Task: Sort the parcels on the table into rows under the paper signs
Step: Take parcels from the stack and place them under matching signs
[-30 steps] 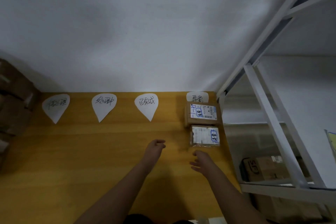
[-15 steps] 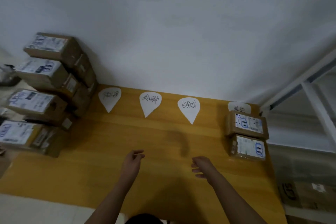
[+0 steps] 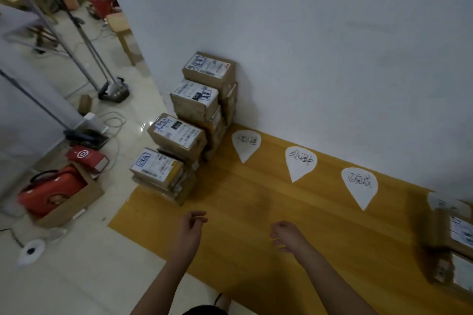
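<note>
Several brown parcels with white labels stand stacked [image 3: 189, 120] at the left end of the yellow table [image 3: 256, 199], against the white wall. Three white paper signs lie along the back: the left sign [image 3: 246, 144], the middle sign [image 3: 300, 162] and the third sign [image 3: 359, 186]. A fourth sign [image 3: 439, 201] shows at the far right, with two parcels [image 3: 458, 235] in a row under it. My left hand [image 3: 190, 227] hovers over the table's front left, fingers loosely curled and empty. My right hand [image 3: 285, 235] hovers nearby, also empty.
Left of the table is tiled floor with a cardboard box holding a red bag [image 3: 51, 192], a red box [image 3: 88, 157], cables, a stand's legs [image 3: 112, 89] and a white round device [image 3: 32, 250]. The white wall runs behind the table.
The view has swung left. The parcel stack now sits in the middle left and the two sorted parcels have slid to the right edge. Both hands stay empty over the table.
</note>
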